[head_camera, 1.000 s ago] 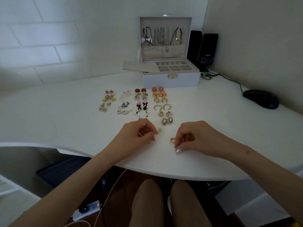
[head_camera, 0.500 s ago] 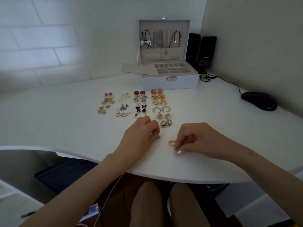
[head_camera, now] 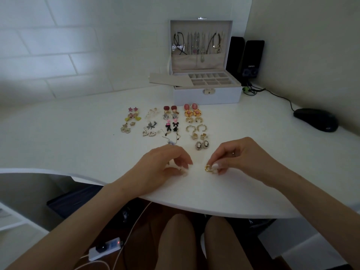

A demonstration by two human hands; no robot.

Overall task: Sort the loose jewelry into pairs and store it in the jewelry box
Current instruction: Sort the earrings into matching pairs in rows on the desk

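A white, curved-edged table fills the middle of the frame, set into a corner of the room. A white brick-pattern wall runs across the upper left and a plain beige wall across the upper right. Two black speakers stand in the corner, and a black computer mouse lies at the right edge on its cable. Below the table edge, at the lower left, a white power strip lies on the floor beside the person's knees.

The white jewelry box sits at the upper centre with its lid upright. Necklaces hang inside the lid, and a beige tray of small square compartments lies open beneath it. In front of the box, the paired earrings lie in four short columns: star, heart, bow, pink-stone and gold crescent shapes. Two oval black cameo studs lie nearest the hands.

The small gold oval hoop earring is at the centre of the frame, low over the table and close to its near edge. The right hand pinches it, the grip closed on it between the thumb and the pale-nailed fingertips. The left hand rests just beside it on the table with its fingers curled down. Whether that grip holds something small cannot be told.
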